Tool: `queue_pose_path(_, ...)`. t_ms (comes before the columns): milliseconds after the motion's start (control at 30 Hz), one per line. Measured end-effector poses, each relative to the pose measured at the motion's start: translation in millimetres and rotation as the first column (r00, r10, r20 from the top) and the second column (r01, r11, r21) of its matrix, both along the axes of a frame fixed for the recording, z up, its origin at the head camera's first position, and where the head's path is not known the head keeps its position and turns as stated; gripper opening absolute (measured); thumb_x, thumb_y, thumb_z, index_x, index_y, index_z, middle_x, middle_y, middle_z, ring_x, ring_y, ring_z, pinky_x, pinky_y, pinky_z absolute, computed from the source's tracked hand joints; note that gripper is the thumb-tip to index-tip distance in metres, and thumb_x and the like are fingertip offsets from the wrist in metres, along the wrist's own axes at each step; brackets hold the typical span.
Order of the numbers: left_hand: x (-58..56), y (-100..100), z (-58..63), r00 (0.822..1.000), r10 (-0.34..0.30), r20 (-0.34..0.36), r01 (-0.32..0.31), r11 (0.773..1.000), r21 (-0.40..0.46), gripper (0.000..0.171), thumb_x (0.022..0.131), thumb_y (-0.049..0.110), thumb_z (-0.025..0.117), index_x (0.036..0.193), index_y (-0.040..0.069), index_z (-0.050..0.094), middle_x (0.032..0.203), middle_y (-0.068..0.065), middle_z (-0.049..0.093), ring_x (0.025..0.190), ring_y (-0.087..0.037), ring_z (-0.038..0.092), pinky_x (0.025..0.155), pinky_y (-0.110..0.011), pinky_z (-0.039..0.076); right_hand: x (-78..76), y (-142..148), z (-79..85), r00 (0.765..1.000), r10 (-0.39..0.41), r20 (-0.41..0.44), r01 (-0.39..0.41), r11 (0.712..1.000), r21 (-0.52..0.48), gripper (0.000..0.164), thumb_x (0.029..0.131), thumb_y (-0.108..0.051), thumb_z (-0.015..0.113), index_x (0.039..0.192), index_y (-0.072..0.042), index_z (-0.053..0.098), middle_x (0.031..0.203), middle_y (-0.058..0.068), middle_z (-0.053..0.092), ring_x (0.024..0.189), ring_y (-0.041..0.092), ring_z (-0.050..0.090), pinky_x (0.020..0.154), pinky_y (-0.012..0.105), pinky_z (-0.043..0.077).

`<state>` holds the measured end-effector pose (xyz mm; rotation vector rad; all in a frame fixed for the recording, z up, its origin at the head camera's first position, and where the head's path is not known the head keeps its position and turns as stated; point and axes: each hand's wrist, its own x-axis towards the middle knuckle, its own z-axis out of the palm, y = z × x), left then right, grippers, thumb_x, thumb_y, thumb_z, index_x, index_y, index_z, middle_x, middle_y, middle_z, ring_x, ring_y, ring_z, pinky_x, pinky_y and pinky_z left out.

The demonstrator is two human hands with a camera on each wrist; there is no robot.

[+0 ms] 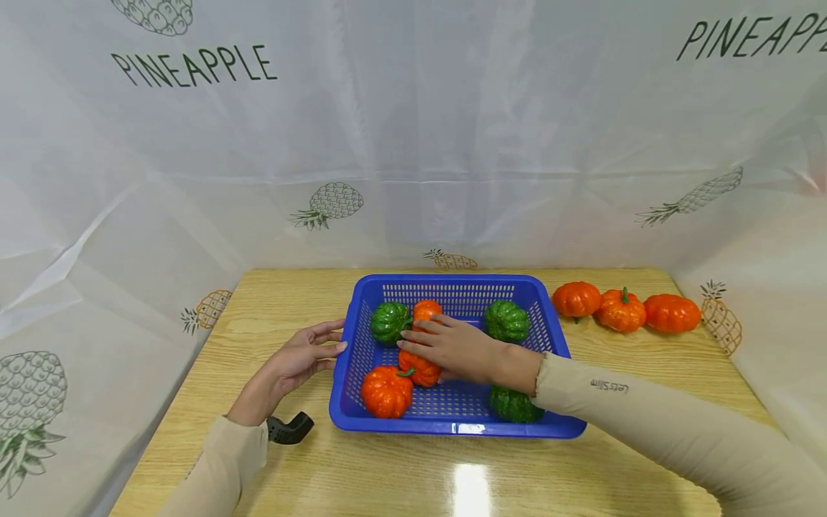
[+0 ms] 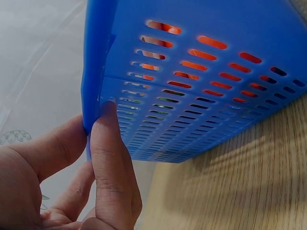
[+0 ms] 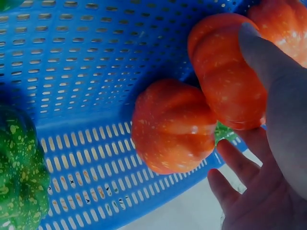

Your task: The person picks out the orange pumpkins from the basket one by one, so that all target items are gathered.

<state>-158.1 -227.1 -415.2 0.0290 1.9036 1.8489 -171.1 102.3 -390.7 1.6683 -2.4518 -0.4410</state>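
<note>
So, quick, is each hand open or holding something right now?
Left hand: closed, pinching the blue basket by its rim.
Right hand: closed around an orange pumpkin inside the basket.

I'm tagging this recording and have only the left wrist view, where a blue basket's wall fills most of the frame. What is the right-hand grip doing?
Observer: The right wrist view shows the right-hand grip on an orange pumpkin inside the blue basket.

Operator: I catch hints of green in there. What are they?

Observer: In the head view, three green pumpkins show inside, at the back left, back right and front right.

Operator: Does anything lie on the far side, outside?

Observer: Yes, the head view shows three more pumpkins, all orange, in a row on the wooden table, to the right of the basket.
</note>
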Motion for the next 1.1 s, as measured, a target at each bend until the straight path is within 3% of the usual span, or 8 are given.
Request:
queue_pose_path(233,-1.0,0.0,-1.3,1.000,-0.004,0.007,0.004,1.000,0.005,0.066,0.108,0.002,0.056,0.165,-0.004,0.025,0.138,-0.019,0.055,0.097,-0.011,0.070,0.087,-0.026,0.062,1.8,5.4,6.6,0.999,-0.040,0.033,0.041,0.999,-0.031,0.085,0.090,-0.054,0.079,0.159,-0.014,0.049,0.158,0.004,0.055,0.145,0.027,0.051,0.121,0.044,0.042)
queue_pose_path(533,-0.7,-0.4,1.6,1.000,-0.017,-0.001,0.017,1.000,0.011,0.066,0.108,0.002,0.056,0.165,-0.006,0.024,0.139,-0.020,0.054,0.097,-0.011,0.070,0.087,-0.026,0.062,7.8,30.5,32.6,0.985,-0.137,0.100,0.155,0.969,-0.192,0.086,0.089,-0.054,0.078,0.157,-0.009,0.052,0.155,0.010,0.057,0.143,0.035,0.052,0.121,0.052,0.041)
queue_pose_path(733,-1.0,-0.2,0.6,1.000,-0.016,0.007,0.016,1.000,0.014,0.066,0.108,0.001,0.055,0.165,-0.005,0.023,0.138,-0.020,0.054,0.096,-0.010,0.070,0.086,-0.025,0.062,13.9,56.9,47.6,0.971,-0.220,0.090,0.236,0.931,-0.279,0.089,0.088,-0.057,0.078,0.157,-0.008,0.051,0.157,0.011,0.055,0.143,0.036,0.052,0.120,0.055,0.040)
queue_pose_path(933,-1.2,-1.5,-0.8,1.000,-0.025,-0.001,0.026,0.999,0.037,0.069,0.107,0.003,0.059,0.165,-0.006,0.023,0.135,-0.017,0.056,0.097,-0.010,0.070,0.087,-0.026,0.062,20.6,94.0,53.1,0.958,-0.273,0.089,0.286,0.875,-0.392,0.090,0.087,-0.055,0.079,0.158,-0.007,0.050,0.156,0.012,0.056,0.141,0.039,0.052,0.118,0.058,0.041)
queue_pose_path(1100,-1.2,-2.3,-1.6,1.000,-0.028,-0.002,0.028,0.999,0.039,0.070,0.107,0.004,0.060,0.165,-0.006,0.022,0.136,-0.018,0.055,0.098,-0.010,0.071,0.090,-0.028,0.062,25.2,125.6,50.5,0.946,-0.314,0.080,0.313,0.822,-0.475,0.086,0.095,-0.067,0.062,0.156,-0.007,0.052,0.152,0.016,0.059,0.135,0.041,0.054,0.111,0.063,0.045)
